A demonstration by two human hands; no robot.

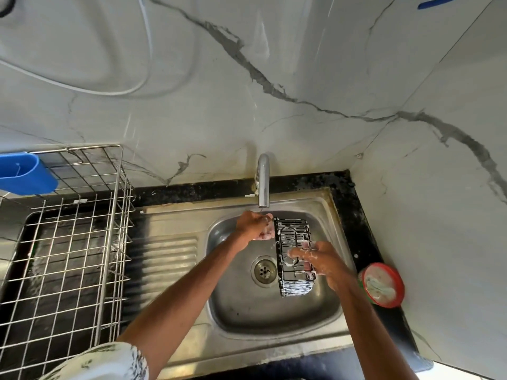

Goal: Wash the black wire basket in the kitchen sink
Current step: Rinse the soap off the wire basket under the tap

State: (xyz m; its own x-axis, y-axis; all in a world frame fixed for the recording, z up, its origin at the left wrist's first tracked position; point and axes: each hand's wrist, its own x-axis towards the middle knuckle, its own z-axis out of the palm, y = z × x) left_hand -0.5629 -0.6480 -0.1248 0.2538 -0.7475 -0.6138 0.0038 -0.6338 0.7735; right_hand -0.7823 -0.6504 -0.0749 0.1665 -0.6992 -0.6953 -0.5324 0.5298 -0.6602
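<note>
Both arms reach forward; left grip (256, 226) and right grip (321, 260) curled, soapy.

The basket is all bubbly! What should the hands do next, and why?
Probably shift the basket left, under the tap, to rinse it. Foam clings to its wires, and the right hand grips it just right of the tap.

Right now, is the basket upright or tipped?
Tipped. The basket stands on edge over the sink, not flat. The right hand grips its side, and the left hand is at its far corner.
</note>
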